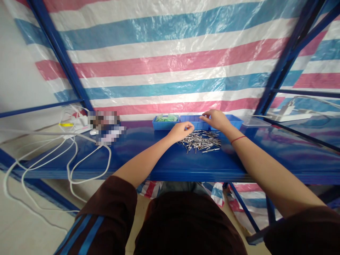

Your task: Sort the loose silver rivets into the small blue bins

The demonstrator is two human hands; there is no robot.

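A loose pile of thin silvery metal pieces lies on the blue shelf top. My left hand is at the pile's upper left edge, its fingers curled together; anything between them is too small to make out. Over the middle blue bin is my right hand, its thumb and fingers partly bent toward the left, with a gap between them and no visible object. Behind my left hand stands a blue bin with green contents. Another blue bin is partly hidden by my right hand.
White cables loop over the shelf's left side and front edge, near a blurred item. A clear plastic lid or tray lies at the right. Blue posts and a striped sheet stand behind. A power strip is at far right.
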